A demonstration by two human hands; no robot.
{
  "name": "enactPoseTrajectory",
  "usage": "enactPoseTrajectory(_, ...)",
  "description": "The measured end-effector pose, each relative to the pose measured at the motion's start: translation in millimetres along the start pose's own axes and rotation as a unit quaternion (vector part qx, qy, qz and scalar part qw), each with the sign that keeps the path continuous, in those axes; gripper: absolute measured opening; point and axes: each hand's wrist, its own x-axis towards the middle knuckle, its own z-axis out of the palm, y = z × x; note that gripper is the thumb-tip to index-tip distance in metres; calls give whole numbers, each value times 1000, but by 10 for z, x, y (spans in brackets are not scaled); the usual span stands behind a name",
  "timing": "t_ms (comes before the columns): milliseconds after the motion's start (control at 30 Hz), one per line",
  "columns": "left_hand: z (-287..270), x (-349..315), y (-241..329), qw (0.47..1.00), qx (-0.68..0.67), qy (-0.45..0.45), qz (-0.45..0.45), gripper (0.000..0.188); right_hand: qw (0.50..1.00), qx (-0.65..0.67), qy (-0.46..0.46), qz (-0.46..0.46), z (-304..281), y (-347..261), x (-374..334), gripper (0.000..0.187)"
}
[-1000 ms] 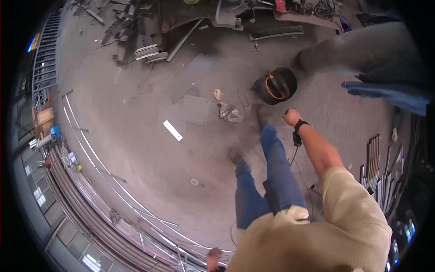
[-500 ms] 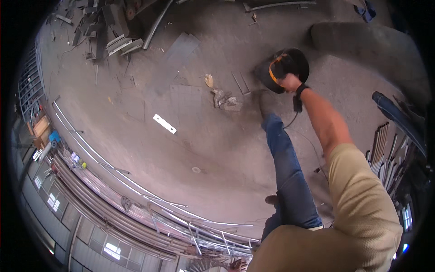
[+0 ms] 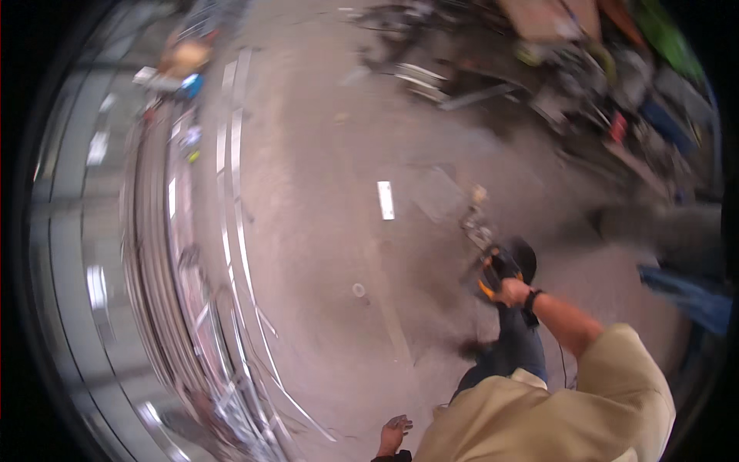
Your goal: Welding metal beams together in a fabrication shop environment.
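My right hand (image 3: 514, 292) grips a black rounded shell with an orange band, which looks like a welding helmet (image 3: 523, 258). It hangs at the end of my stretched right arm, over my legs and the floor. Around the right wrist is a dark band, and a thin cable (image 3: 563, 366) runs down below that forearm. My left hand (image 3: 395, 433) shows at the lower edge, fingers apart, with nothing in it. Motion blurs the helmet's inside and the exact grip.
A flat white strip with holes (image 3: 386, 201) lies on the floor. Long metal rails (image 3: 235, 169) and stacked pipes (image 3: 150, 254) run along the left. Metal scrap (image 3: 431, 81) is heaped at the far right. Crumpled wrapping (image 3: 477, 229) lies beyond the helmet.
My view has swung to the right, and the floor things have shifted across it. The helmet stays in my right hand, nearer my body. My left hand has come into view at the bottom.
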Motion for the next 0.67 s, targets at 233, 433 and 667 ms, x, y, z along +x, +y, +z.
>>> enactPoseTrajectory(233,40,292,-2139,982,-169,76,48,33,923,-251,-74,-283,1761,-1384,12,52)
enactPoseTrajectory(433,195,213,-3221,946,-215,230,74,55,838,-435,-216,-249,3710,-2621,-677,59)
enactPoseTrajectory(667,-326,22,-3527,908,-235,343,-49,84,576,-564,-427,-409,5730,-3980,-1351,58)
